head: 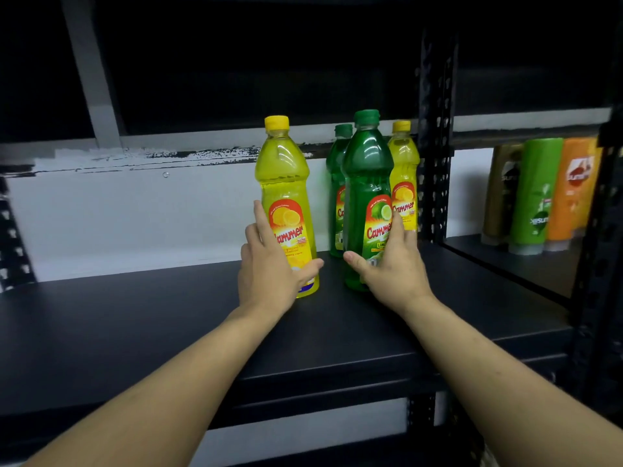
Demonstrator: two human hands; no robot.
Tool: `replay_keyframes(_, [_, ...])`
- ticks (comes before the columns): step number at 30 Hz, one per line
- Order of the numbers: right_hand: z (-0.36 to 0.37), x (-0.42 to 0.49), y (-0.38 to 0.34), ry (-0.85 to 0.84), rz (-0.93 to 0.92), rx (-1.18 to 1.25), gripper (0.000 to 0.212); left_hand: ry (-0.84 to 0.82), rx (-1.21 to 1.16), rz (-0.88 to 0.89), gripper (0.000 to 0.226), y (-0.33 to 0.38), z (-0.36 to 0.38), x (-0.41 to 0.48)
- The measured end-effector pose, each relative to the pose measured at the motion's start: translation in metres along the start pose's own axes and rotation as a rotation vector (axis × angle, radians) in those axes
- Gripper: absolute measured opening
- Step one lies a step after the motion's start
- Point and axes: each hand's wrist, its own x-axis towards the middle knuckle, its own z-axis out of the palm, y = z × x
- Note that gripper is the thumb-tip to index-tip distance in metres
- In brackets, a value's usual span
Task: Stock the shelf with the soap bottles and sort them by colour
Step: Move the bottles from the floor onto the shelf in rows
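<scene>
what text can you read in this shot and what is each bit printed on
"Cammer": front green bottle, partly covered by the right hand.
"ammer": front yellow bottle; left hand hides the first letter.
"Cammer": rear yellow bottle.
Rear green bottle: mostly hidden.
Small print and shampoo bottles: too blurred.

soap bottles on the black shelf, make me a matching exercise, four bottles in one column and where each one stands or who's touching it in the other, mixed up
Column 1
1. front yellow bottle
2. front green bottle
3. back green bottle
4. back yellow bottle

Column 2
A. at the rear, partly hidden behind the front green one, untouched
B. the left hand is on its lower part
C. at the rear, nearest the perforated upright post
D. the right hand is on its lower part

Pairs: 1-B, 2-D, 3-A, 4-C
</scene>
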Motion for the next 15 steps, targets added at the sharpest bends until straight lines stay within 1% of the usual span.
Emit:
replay_keyframes(6, [-0.003,-0.001,-0.002,-0.049,0.036,-0.002,0.107,-0.009,-0.005,-0.071,0.132,0.012,-0.004,-0.007])
replay_keyframes(15, [-0.034,-0.012,0.004,-0.107,0.054,-0.049,0.107,-0.106,-0.019,-0.056,0.127,0.029,-0.024,-0.027])
